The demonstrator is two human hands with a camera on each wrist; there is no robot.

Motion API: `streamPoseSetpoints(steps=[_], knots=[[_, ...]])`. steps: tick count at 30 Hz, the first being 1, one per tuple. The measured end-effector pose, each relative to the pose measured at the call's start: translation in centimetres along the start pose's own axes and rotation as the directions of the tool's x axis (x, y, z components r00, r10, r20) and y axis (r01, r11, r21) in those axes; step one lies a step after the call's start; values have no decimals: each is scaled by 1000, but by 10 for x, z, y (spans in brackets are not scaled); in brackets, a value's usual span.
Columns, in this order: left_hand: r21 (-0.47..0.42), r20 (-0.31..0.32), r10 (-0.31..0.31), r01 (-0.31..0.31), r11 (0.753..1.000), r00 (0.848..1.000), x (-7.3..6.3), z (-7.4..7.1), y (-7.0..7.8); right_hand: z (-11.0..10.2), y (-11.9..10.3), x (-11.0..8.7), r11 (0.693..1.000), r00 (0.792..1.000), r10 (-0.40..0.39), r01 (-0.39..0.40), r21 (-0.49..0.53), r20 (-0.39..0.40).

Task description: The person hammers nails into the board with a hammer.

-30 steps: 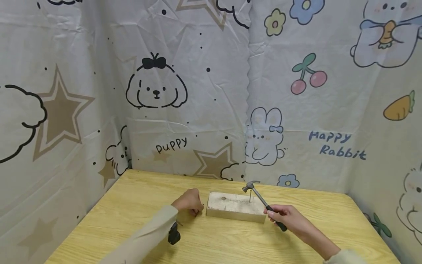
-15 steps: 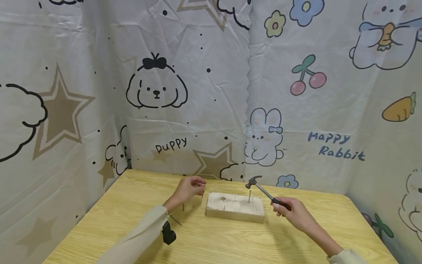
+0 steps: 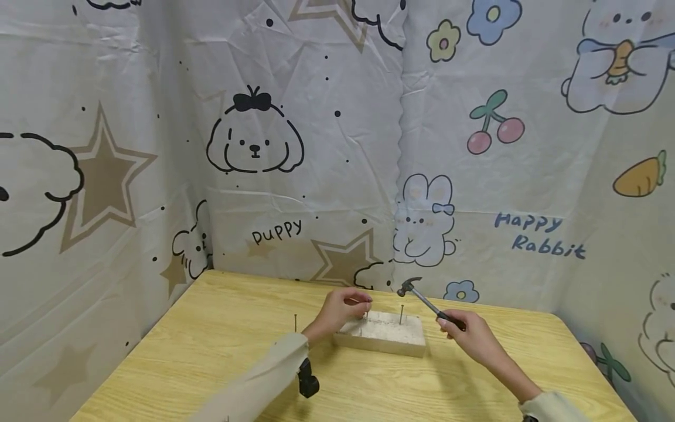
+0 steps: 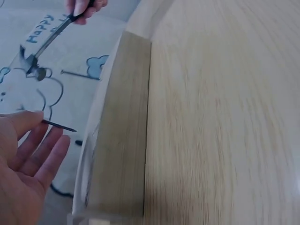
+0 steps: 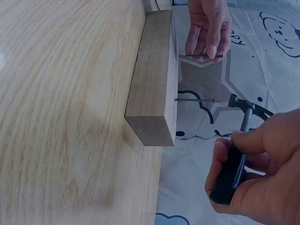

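My left hand (image 3: 340, 313) is over the left part of a pale wooden block (image 3: 382, 347) on the table. Thumb and fingertips pinch a nail (image 4: 61, 125), its point directed toward the block's top face; in the left wrist view the tip appears just short of the wood. Another nail (image 3: 402, 315) stands upright in the right part of the block. To the right, my right hand (image 3: 469, 331) grips a claw hammer (image 5: 229, 173) by its black handle. The hammer head is raised near the standing nail, apart from it.
A further nail (image 3: 295, 322) stands on the table (image 3: 221, 334), left of the block. Printed cloth walls (image 3: 337, 158) enclose the table at the back and sides. A black device (image 3: 308, 380) is strapped to the left wrist.
My left hand rose from beside the block's left end with a nail, then moved right over the block. The right hand drew the hammer slightly up and right, then stayed nearly still.
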State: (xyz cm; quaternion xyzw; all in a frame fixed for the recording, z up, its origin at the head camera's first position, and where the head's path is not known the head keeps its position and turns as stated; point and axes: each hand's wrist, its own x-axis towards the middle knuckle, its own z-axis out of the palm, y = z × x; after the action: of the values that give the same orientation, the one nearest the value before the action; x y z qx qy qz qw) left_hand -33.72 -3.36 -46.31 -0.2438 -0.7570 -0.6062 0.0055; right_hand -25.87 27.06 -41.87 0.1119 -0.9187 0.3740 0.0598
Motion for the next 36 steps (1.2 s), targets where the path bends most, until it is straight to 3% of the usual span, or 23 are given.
streamPoseSetpoints(steps=[5, 12, 24, 31, 36], knots=[[-15, 5, 31, -31, 999, 1000, 9, 20, -1, -2, -5, -1, 999, 999, 37, -38, -34, -31], [-16, -8, 38, -38, 999, 999, 13, 39, -3, -2, -10, 1, 999, 1000, 13, -15, -45, -27], [14, -28, 32, -31, 999, 999, 13, 48, 2, -4, -15, -1, 990, 997, -63, 56, -129, -54], [8, -29, 69, -69, 998, 997, 15, 51, -1, -2, -16, -1, 982, 992, -129, 125, -140, -19], [15, -42, 63, -63, 998, 997, 16, 53, -4, -1, -18, 0, 980, 991, -136, 136, -145, 5]])
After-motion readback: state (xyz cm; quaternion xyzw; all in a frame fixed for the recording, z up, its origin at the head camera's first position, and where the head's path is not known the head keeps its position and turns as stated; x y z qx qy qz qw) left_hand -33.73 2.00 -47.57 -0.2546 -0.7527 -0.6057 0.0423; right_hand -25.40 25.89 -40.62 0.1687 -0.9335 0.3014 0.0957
